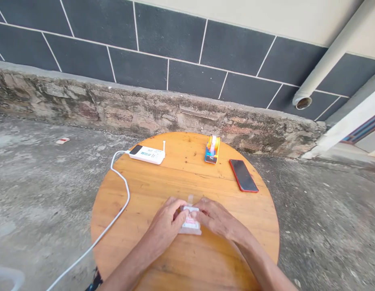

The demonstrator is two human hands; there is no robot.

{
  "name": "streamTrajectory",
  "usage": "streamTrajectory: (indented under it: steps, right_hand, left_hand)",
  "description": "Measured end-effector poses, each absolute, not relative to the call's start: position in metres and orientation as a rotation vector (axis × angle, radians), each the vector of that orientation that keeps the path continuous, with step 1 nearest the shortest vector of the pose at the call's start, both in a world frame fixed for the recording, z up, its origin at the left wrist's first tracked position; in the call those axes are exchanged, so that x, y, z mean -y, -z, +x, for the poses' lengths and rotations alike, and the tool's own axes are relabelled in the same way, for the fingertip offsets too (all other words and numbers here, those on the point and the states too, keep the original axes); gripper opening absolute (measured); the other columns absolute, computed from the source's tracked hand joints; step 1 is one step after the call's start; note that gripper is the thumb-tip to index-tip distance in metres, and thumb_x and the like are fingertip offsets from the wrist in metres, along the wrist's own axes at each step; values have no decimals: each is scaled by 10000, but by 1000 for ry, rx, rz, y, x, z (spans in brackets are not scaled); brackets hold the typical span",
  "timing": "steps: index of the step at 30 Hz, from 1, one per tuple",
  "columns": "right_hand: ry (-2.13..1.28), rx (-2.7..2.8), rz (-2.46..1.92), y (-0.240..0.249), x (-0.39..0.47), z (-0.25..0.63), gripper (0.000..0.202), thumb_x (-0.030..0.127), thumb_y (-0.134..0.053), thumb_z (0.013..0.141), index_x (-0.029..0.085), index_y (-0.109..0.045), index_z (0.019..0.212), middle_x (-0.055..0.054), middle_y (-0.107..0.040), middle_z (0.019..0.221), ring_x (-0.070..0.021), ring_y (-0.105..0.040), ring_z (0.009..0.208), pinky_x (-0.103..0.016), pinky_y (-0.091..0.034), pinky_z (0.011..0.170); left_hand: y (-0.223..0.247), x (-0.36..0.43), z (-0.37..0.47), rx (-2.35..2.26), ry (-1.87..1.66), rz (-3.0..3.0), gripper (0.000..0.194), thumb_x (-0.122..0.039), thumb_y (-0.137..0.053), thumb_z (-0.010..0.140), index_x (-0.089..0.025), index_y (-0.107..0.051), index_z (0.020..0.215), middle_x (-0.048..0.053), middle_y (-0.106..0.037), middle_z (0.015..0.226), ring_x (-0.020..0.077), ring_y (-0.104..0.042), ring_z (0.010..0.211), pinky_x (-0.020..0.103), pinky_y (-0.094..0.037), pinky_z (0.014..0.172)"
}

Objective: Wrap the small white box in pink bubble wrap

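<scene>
A small white box-like packet with pink print lies on the round wooden table close to me, in what looks like clear or whitish wrapping. My left hand grips its left side, thumb on top and fingers curled around the far edge. From the right, my right hand presses on it with thumb and bent fingers. Beyond the far edge a short strip of clear tape sticks out between the two hands. My fingers cover part of the packet's top and sides.
On the wooden table stand a white device with a small antenna, an orange and blue tape dispenser and a red-edged phone. A white cable runs off the left edge. A stone ledge lies behind.
</scene>
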State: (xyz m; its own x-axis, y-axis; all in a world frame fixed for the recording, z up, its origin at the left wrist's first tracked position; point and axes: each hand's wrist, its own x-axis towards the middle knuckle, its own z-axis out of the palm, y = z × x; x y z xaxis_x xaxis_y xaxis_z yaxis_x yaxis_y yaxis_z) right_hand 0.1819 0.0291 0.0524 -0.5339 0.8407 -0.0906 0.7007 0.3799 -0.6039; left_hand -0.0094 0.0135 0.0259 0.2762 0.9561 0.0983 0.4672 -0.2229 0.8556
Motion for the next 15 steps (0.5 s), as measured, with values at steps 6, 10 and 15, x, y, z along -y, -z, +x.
streamTrajectory:
  steps: [6,10,15]
  right_hand:
    - [-783,2177,-1432,-45,-2,178,362,449,-474,918,263,-538,1222,-44,-595,979,-182,-558,834,-297,-440,744]
    - [-689,2130,-1382,-43,14,180,292,384,-517,902,240,-580,1148,-61,-591,1035,-206,-554,921,-323,-438,819]
    - [-808,2104,-1329,-44,8,188,244,365,-472,928,239,-624,1072,-48,-636,996,-193,-581,909,-302,-445,821]
  left_hand:
    - [-24,-7,-14,-1269,-892,1751,205,-221,-463,854,-191,-644,947,35,-582,867,172,-560,779,276,-445,716]
    - [-26,-5,-11,-1257,-902,1739,203,-222,-473,851,-198,-650,947,27,-579,858,162,-557,759,265,-441,703]
    - [-27,-3,-9,-1297,-889,1728,197,-231,-480,844,-202,-662,912,26,-587,838,166,-562,745,268,-444,689]
